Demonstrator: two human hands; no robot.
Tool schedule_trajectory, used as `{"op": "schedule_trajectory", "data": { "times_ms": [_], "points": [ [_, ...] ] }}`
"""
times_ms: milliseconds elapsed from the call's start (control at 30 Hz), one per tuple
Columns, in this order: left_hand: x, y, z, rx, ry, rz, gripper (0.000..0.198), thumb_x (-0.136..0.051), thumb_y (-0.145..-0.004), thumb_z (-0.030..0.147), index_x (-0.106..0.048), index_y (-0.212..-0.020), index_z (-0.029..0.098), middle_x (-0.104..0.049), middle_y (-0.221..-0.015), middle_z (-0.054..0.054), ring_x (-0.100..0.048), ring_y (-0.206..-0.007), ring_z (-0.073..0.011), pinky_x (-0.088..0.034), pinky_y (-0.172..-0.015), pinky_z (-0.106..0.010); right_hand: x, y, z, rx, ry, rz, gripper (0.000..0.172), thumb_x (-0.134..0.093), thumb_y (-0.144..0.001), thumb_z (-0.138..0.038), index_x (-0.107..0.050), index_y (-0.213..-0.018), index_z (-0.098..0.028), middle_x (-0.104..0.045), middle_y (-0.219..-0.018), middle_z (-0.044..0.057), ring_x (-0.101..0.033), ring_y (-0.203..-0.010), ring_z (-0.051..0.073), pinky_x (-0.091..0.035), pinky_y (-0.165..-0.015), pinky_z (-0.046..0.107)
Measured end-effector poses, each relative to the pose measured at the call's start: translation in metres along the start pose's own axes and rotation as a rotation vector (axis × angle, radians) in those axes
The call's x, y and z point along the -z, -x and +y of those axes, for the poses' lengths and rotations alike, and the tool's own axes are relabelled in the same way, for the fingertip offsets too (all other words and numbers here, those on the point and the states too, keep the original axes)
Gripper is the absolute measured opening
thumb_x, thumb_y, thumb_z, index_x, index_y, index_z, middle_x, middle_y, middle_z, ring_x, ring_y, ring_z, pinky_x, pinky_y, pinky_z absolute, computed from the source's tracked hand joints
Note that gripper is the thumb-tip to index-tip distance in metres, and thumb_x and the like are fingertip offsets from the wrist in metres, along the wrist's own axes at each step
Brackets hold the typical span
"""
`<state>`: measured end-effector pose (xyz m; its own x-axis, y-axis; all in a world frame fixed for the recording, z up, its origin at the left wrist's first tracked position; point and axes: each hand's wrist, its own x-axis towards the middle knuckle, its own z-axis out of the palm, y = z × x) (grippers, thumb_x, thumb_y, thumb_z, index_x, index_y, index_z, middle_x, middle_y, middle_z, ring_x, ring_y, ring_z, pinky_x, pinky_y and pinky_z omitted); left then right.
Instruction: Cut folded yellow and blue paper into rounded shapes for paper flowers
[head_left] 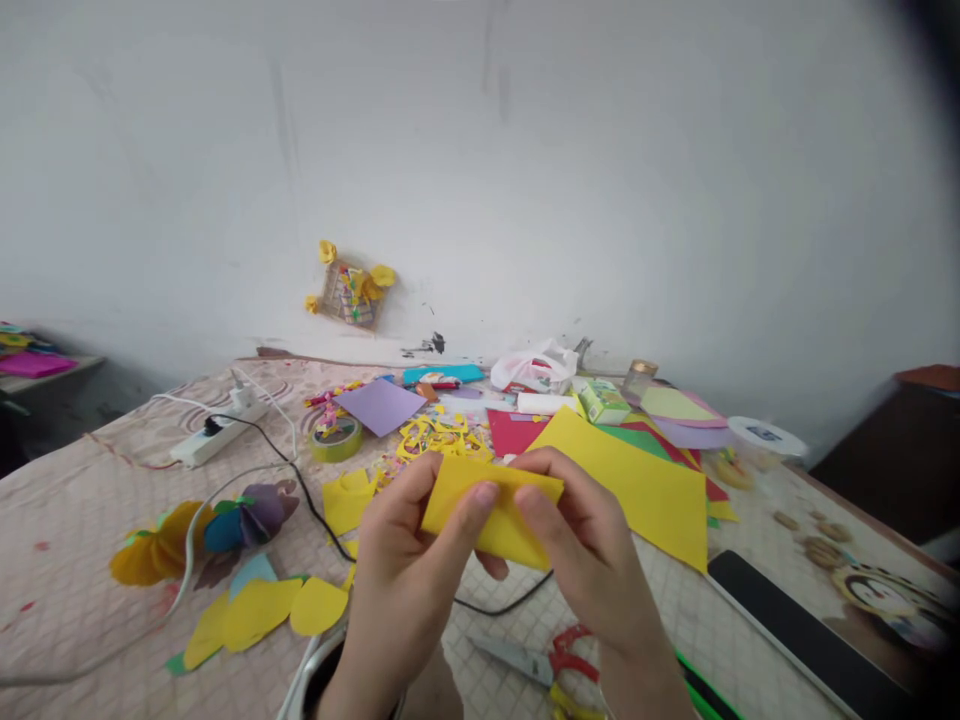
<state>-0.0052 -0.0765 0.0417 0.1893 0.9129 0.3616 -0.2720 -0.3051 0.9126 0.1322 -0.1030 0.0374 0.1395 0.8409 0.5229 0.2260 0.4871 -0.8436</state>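
We had a small piece of yellow paper [491, 518] raised in front of us, above the near middle of the table [71, 535]. Our left hand [409, 560] gripped its left part, our right hand [596, 545] its right; on both, the fingers were curled closed behind the paper, thumbs pressed on the near face, a little apart. Near the right wrist we noted red-handled scissors [525, 660] on the tabletop, partly hidden. A large yellow sheet [645, 490] lay beyond the right hand, a red sheet [511, 430] at its edge. Leftward we recorded petal-shaped yellow cut-outs [259, 610]; farther off, a roll of tape [335, 444] near scattered yellow offcuts [442, 437].
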Motion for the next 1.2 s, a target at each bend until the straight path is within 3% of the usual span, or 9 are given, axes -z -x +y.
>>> {"op": "schedule_trajectory", "data": {
  "times_ms": [167,333,533,633,767,967,1200],
  "points": [
    [-0.004,0.001,0.004,-0.010,-0.109,0.090,0.020,-0.064,-0.087,0.034,-0.054,-0.079,0.019,-0.058,-0.060,0.004,-0.057,-0.043,-0.0093,-0.046,-0.038,-0.017,0.007,0.006,-0.005,-0.172,0.011,-0.156,0.028,-0.058,-0.091,-0.050,-0.060,-0.099,-0.023,-0.057,-0.072,-0.001,-0.050,-0.059,0.013,-0.040,-0.047,0.021],
    [-0.008,0.006,-0.001,-0.007,-0.099,0.014,0.020,-0.058,-0.090,0.037,-0.055,-0.082,0.018,-0.057,-0.057,0.003,-0.054,-0.042,-0.0094,-0.045,-0.037,-0.017,-0.001,0.013,-0.002,-0.271,-0.006,-0.075,0.034,-0.053,-0.094,-0.052,-0.052,-0.116,-0.026,-0.053,-0.070,-0.003,-0.044,-0.052,0.010,-0.039,-0.044,0.019],
    [-0.008,0.009,0.003,-0.010,-0.091,0.045,0.021,-0.060,-0.089,0.037,-0.058,-0.081,0.018,-0.059,-0.063,0.001,-0.054,-0.045,-0.0096,-0.048,-0.038,-0.018,-0.010,0.009,-0.008,-0.121,-0.141,-0.007,0.015,-0.056,-0.095,-0.040,-0.057,-0.093,-0.025,-0.051,-0.068,-0.006,-0.040,-0.051,0.006,-0.032,-0.040,0.014],
    [-0.007,0.010,0.005,-0.004,-0.097,0.044,0.023,-0.060,-0.088,0.038,-0.059,-0.079,0.017,-0.059,-0.062,0.001,-0.054,-0.043,-0.0098,-0.047,-0.037,-0.018,-0.016,0.007,-0.012,-0.103,-0.268,0.014,0.017,-0.059,-0.094,-0.035,-0.057,-0.083,-0.023,-0.051,-0.065,-0.006,-0.039,-0.048,0.004,-0.029,-0.038,0.013],
    [-0.005,0.011,0.007,0.001,-0.099,0.037,0.023,-0.060,-0.089,0.039,-0.059,-0.080,0.017,-0.055,-0.058,0.002,-0.053,-0.044,-0.0105,-0.047,-0.037,-0.019,-0.023,0.008,-0.016,-0.137,-0.412,0.033,0.021,-0.060,-0.092,-0.038,-0.056,-0.081,-0.021,-0.051,-0.063,-0.006,-0.043,-0.045,0.004,-0.034,-0.038,0.014],
    [-0.005,0.013,0.008,-0.004,-0.114,0.013,0.024,-0.058,-0.090,0.038,-0.059,-0.078,0.017,-0.057,-0.063,0.001,-0.054,-0.044,-0.0097,-0.048,-0.039,-0.019,-0.025,0.009,-0.017,-0.148,-0.430,0.069,0.021,-0.063,-0.091,-0.038,-0.058,-0.080,-0.021,-0.052,-0.062,-0.006,-0.047,-0.047,0.004,-0.037,-0.040,0.012],
    [-0.016,0.018,0.015,0.045,-0.032,0.181,0.020,-0.064,-0.085,0.035,-0.059,-0.076,0.017,-0.054,-0.059,0.004,-0.049,-0.043,-0.0066,-0.042,-0.039,-0.014,-0.025,0.011,-0.013,-0.115,-0.446,0.003,0.011,-0.059,-0.095,-0.032,-0.059,-0.087,-0.023,-0.056,-0.064,-0.006,-0.052,-0.046,0.004,-0.042,-0.041,0.010]
  ]
}}
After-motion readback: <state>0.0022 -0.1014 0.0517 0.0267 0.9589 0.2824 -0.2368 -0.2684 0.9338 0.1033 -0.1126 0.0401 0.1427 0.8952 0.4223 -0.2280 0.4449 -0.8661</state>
